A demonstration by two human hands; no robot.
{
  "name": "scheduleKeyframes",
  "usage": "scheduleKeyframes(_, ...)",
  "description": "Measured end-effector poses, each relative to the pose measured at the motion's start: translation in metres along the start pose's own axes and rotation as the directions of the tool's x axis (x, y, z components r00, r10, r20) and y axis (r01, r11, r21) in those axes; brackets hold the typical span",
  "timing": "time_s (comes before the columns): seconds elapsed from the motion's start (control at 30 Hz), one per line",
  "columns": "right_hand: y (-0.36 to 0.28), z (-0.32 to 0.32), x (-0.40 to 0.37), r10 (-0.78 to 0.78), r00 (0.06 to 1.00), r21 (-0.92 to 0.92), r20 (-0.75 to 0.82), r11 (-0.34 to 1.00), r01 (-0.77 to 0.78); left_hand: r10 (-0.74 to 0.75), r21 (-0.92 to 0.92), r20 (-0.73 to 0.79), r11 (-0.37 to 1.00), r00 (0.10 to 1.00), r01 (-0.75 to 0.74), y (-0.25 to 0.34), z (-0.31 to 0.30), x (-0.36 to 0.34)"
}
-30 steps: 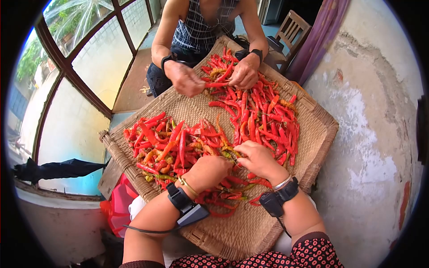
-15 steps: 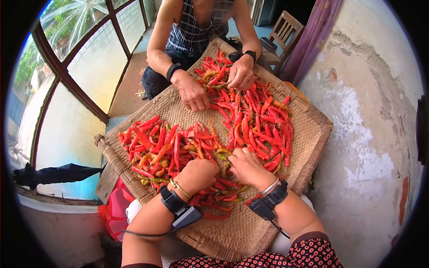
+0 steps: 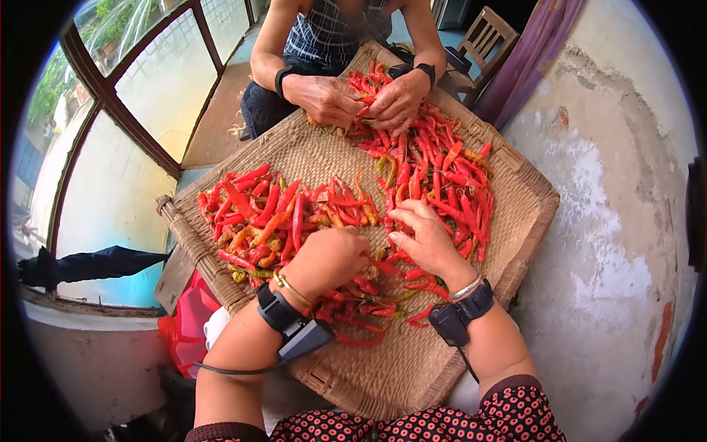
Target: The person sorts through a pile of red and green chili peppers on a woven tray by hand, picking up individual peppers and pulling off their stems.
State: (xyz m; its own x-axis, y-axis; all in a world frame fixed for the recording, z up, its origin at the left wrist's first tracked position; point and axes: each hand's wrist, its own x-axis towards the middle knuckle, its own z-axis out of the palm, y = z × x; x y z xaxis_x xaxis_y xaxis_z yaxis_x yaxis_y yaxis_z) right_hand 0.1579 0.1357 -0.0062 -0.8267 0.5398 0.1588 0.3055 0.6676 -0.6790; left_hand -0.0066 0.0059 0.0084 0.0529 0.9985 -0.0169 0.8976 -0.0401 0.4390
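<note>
A shallow woven tray (image 3: 368,401) holds chili peppers, mostly red with some orange and green ones. My left hand (image 3: 328,259) is closed over the near left heap of peppers (image 3: 254,202), its fingers curled inward. A red chili pepper (image 3: 384,267) sticks out at its fingertips. My right hand (image 3: 427,239) is at the near edge of the right-hand heap (image 3: 449,177), with thumb and fingers apart and fingertips at the peppers. More red chilies (image 3: 361,324) lie on the weave below and between my hands.
Across the tray, a person's two hands (image 3: 394,103) work at the far end of the heap. A folded dark umbrella (image 3: 103,267) lies by the window at left. A wooden chair (image 3: 486,44) stands behind, and a worn wall (image 3: 589,221) runs along the right.
My right hand has lifted and moved up and right, its fingers spreading. My left hand has shifted slightly up and right. The other person's hands have come together over the peppers.
</note>
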Motion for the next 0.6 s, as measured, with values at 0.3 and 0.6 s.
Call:
scheduleKeyframes(0.3,-0.024,-0.016,-0.003,0.187,0.869,0.103,0.457,0.96,-0.26,-0.082,-0.235,-0.206,0.972,0.975,0.032,-0.006,-0.02,0.0)
scheduleKeyframes(0.6,0.007,-0.009,0.004,0.126,0.988,0.435,-0.087,0.897,-0.076,0.025,-0.101,-0.08,0.994,0.997,-0.033,0.004,-0.011,-0.002)
